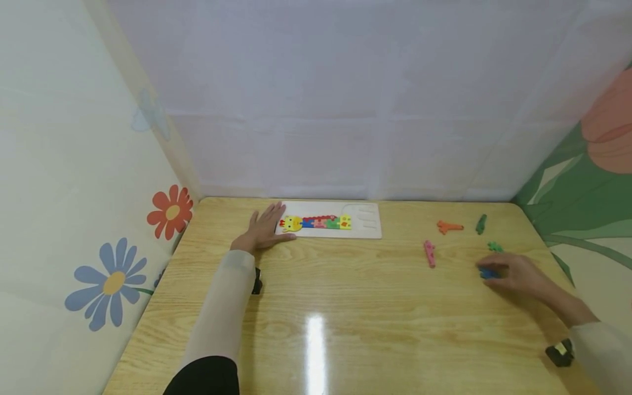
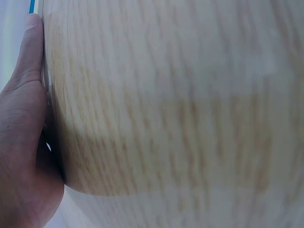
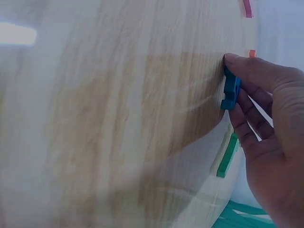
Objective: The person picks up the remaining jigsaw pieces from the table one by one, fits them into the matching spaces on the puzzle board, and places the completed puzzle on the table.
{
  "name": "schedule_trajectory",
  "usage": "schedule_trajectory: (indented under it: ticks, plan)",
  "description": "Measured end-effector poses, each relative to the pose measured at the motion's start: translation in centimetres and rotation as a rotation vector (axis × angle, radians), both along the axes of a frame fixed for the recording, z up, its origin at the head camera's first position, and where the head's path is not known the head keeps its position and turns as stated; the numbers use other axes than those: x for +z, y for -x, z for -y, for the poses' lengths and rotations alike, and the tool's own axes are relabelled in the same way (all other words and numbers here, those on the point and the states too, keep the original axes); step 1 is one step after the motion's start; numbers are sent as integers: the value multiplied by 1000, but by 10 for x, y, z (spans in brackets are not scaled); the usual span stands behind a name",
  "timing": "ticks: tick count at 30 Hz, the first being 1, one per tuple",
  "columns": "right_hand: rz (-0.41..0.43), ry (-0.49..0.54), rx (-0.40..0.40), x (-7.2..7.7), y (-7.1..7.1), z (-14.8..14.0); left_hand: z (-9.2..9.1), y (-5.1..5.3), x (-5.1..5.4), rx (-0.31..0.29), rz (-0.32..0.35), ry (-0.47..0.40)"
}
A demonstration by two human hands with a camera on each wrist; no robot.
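A white puzzle board (image 1: 316, 208) lies near the table's back edge. Fitted in it is a row of colored pieces with a yellow giraffe head (image 1: 291, 223) at the left end; empty outlines show at its right end. My left hand (image 1: 261, 229) rests on the board's left end, fingers spread and thumb along the front edge. Over at the right, my right hand (image 1: 523, 277) pinches a blue puzzle piece (image 3: 231, 89) between thumb and fingers, at the tabletop. Whether the piece is lifted, I cannot tell.
Loose puzzle pieces lie around the right hand: a pink one (image 1: 430, 254), an orange one (image 1: 450, 226), a dark green one (image 1: 481, 224) and a lighter green one (image 1: 495, 247). White sheeting (image 1: 316, 109) rises behind the wooden table (image 1: 375, 307); printed panels flank both sides.
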State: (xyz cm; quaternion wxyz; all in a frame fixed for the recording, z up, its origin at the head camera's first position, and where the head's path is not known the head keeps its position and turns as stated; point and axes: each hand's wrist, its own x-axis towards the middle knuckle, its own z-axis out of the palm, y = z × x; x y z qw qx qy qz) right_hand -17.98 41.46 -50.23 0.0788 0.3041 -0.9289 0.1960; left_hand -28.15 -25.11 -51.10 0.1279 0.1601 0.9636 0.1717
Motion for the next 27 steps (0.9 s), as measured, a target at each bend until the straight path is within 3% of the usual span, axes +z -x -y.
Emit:
schedule_trajectory:
  ticks: [6, 11, 22, 27]
  plan:
    - [-41, 53, 98, -2, 10, 6, 2, 6, -5, 7, 14, 4]
    - [-73, 36, 120, -2, 17, 12, 2, 7, -6, 5, 18, 0]
    - [-27, 34, 99, 1, 24, 23, 1, 4, -3, 4, 8, -15]
    - [7, 31, 27, 1, 22, 23, 2, 5, -6, 7, 6, -10]
